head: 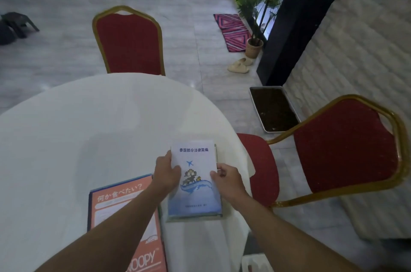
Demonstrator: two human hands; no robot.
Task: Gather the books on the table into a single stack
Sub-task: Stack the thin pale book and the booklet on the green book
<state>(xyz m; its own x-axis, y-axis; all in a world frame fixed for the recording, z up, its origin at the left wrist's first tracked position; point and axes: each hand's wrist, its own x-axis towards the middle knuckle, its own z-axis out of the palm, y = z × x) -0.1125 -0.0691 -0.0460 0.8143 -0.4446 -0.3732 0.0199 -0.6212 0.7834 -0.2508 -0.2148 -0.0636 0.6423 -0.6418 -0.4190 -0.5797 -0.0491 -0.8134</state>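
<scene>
A white and blue book (194, 196) with a plane and a whale on its cover lies near the right edge of the round white table (89, 129), on top of at least one more book whose edges show beneath it. My left hand (166, 175) grips its left edge and my right hand (226, 179) grips its right edge. An orange book (115, 202) with Japanese text and "SNOOPY" lies flat to the left, partly under my left forearm, with a dark blue book edge showing under it.
Two red chairs with gold frames stand by the table, one at the far side (130, 42) and one at the right (342, 151). A tray of soil (274, 111), slippers, a potted plant (254, 47) and a patterned rug lie on the floor.
</scene>
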